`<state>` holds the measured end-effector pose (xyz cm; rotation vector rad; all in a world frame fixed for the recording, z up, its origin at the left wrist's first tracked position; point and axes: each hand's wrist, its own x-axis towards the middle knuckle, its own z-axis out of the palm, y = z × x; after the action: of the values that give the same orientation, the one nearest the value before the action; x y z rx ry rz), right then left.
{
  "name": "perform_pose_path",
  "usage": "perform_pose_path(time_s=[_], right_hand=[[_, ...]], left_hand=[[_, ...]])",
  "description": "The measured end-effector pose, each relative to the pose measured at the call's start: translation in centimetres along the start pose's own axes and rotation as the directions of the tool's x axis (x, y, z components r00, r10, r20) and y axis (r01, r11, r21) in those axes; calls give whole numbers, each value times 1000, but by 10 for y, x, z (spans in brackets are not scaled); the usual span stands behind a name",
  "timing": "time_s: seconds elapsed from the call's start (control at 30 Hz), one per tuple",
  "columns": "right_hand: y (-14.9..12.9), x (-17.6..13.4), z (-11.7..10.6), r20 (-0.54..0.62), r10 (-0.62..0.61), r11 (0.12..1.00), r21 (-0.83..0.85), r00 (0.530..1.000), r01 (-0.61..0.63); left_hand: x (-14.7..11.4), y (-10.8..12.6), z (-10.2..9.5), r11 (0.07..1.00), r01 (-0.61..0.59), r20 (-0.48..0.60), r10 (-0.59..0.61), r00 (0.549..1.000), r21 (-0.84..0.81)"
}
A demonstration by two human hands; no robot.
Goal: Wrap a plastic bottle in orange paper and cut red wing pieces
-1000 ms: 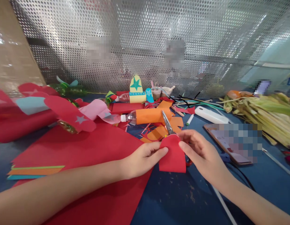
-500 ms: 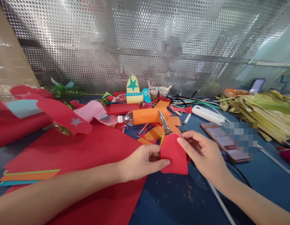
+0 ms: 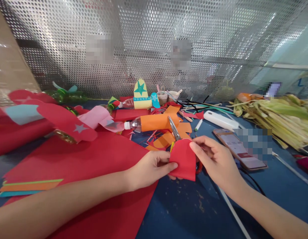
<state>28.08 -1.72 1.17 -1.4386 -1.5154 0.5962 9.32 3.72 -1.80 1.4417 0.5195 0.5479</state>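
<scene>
A small piece of red paper (image 3: 183, 159) with a rounded top is pinched between my two hands. My left hand (image 3: 151, 169) grips its left edge, thumb on the front face. At the upper right edge, my right hand (image 3: 215, 159) closes on it with thumb and fingers. Scissors (image 3: 174, 128) lie behind the paper, blades pointing away from me; the paper hides their middle, and part of a red handle shows at its right. Just beyond the blades is a plastic bottle wrapped in orange paper (image 3: 154, 122).
Large red paper sheets (image 3: 114, 209) cover the left. Red paper shapes with stars (image 3: 80, 127) stand there too. A phone (image 3: 240, 149), a white tool (image 3: 221, 121) and dried husks (image 3: 285, 119) are at the right. Orange scraps (image 3: 163, 141) lie ahead, before a perforated metal screen (image 3: 144, 39).
The red paper has shifted slightly up and left, its lower edge tilting. Both hands keep hold of it, with the left fingertips now showing beneath. The scissors stay nearly in place.
</scene>
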Motion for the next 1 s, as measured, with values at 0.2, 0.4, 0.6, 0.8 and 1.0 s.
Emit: perform_pose_path(time_s=[0.2, 0.4, 0.6, 0.8, 1.0], right_hand=[[6, 0, 5, 387, 123, 950, 221, 914, -222], [12, -2, 10, 360, 127, 967, 161, 924, -196], [10, -3, 10, 323, 90, 977, 157, 942, -147], [9, -3, 11, 295, 84, 980, 147, 952, -132], [7, -3, 10, 274, 81, 992, 75, 958, -105]], left_hand=[[0, 4, 0, 988, -151, -203, 156, 967, 37], [-1, 5, 3, 982, -187, -229, 187, 955, 23], [-1, 7, 2, 989, -145, -229, 136, 964, -24], [-1, 8, 3, 990, -117, -209, 99, 973, -74], [-1, 8, 5, 987, -119, -158, 100, 982, -111]])
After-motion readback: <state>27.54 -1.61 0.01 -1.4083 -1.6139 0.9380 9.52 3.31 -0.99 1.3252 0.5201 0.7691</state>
